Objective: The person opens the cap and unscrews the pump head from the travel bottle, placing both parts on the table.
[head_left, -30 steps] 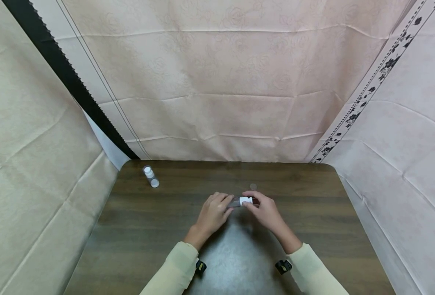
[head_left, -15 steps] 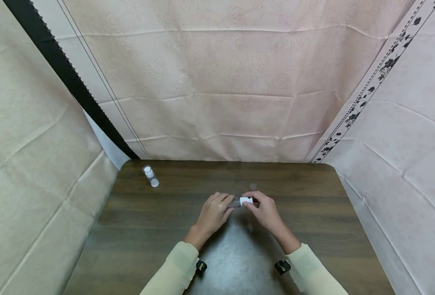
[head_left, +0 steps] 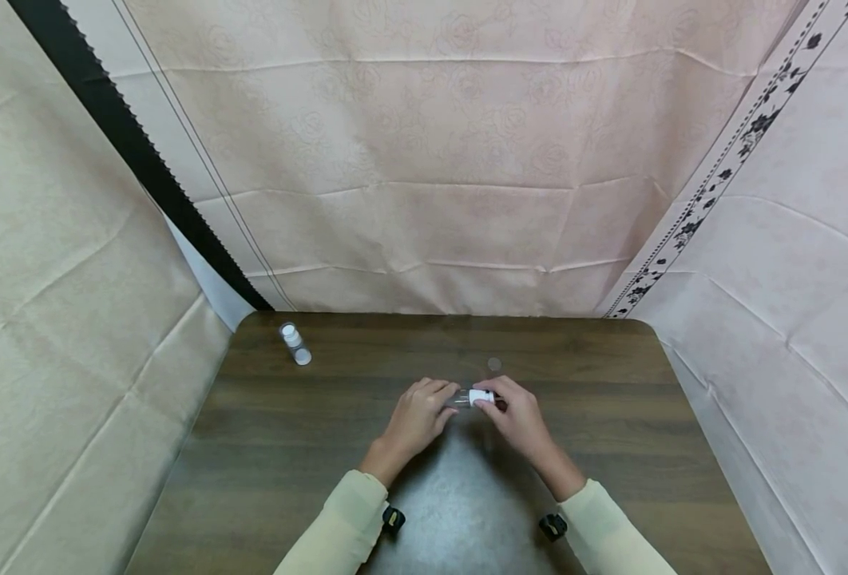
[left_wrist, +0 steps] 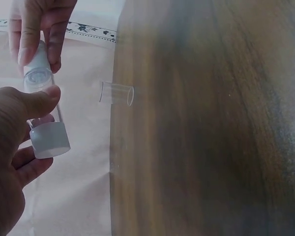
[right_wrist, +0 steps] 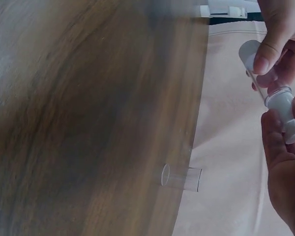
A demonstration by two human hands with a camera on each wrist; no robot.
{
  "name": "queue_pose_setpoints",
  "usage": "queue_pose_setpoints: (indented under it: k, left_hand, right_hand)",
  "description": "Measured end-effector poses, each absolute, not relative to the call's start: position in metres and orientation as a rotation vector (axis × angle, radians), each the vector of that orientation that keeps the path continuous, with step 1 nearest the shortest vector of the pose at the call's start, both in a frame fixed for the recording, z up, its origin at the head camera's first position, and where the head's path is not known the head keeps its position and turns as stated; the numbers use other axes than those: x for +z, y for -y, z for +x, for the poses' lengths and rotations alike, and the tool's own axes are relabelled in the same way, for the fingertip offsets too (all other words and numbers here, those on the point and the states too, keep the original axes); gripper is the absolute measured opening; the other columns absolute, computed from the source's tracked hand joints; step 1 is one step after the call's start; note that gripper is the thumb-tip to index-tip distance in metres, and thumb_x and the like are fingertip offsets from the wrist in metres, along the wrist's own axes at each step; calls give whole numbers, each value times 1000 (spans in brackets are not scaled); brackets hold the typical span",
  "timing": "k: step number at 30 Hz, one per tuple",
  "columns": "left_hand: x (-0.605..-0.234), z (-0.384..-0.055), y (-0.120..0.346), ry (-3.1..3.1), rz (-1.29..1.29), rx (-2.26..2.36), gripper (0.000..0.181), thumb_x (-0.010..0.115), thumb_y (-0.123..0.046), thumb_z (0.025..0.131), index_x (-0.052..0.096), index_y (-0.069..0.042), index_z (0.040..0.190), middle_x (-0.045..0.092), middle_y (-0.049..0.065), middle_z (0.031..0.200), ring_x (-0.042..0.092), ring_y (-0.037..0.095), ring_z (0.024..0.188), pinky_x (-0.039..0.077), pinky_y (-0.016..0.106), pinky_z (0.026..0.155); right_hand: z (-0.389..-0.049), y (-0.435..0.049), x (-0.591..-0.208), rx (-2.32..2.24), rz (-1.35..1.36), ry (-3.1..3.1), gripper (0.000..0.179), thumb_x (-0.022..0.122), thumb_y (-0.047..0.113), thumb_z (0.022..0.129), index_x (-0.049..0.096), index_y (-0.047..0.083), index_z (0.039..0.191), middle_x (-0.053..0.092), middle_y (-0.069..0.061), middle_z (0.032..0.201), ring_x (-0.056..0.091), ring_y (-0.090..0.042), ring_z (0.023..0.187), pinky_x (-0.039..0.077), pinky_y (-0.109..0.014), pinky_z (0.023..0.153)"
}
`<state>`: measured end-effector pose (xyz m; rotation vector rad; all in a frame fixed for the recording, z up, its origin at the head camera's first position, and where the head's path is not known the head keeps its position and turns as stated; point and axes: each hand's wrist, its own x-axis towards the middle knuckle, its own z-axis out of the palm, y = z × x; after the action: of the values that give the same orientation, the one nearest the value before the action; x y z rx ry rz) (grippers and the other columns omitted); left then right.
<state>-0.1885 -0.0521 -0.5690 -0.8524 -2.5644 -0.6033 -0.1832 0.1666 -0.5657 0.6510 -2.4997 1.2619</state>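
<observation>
A small clear pump bottle is held sideways between both hands over the table. My left hand grips its transparent body, thumb on one side and fingers on the other. In the left wrist view the bottle's white base shows below that thumb. At the other end, my right hand pinches the white pump top between thumb and fingers. Beyond the hands, a clear cylindrical cap stands on the table; both wrist views show it as a see-through tube.
A second clear bottle with white ends stands near the far left corner of the wooden table. Pale patterned cloth hangs behind the table and along both sides.
Both hands and the bottle between them have shifted very slightly toward me. Their grips look the same, and the cap and second bottle remain in place.
</observation>
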Motion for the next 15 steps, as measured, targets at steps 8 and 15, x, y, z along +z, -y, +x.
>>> queue_pose_setpoints:
  k: [8,15]
  left_hand:
    - [-570,-188,53,2604,-868,-678,36,83,-22,89,75,-9,121,77,4,116,71,20,103,60,36,87]
    - [-569,-186,52,2625,-824,-642,36,84,-23,88,75,-10,121,77,3,113,70,18,100,60,34,86]
  right_hand:
    - [-183,-169,-569,1238,785,2430,29,80,-2,86,74,10,111,69,-3,116,69,-18,101,62,-31,80]
    - [-180,-168,-564,1333,733,2491,32,80,0,87,73,12,116,68,-3,123,69,-19,107,62,-35,85]
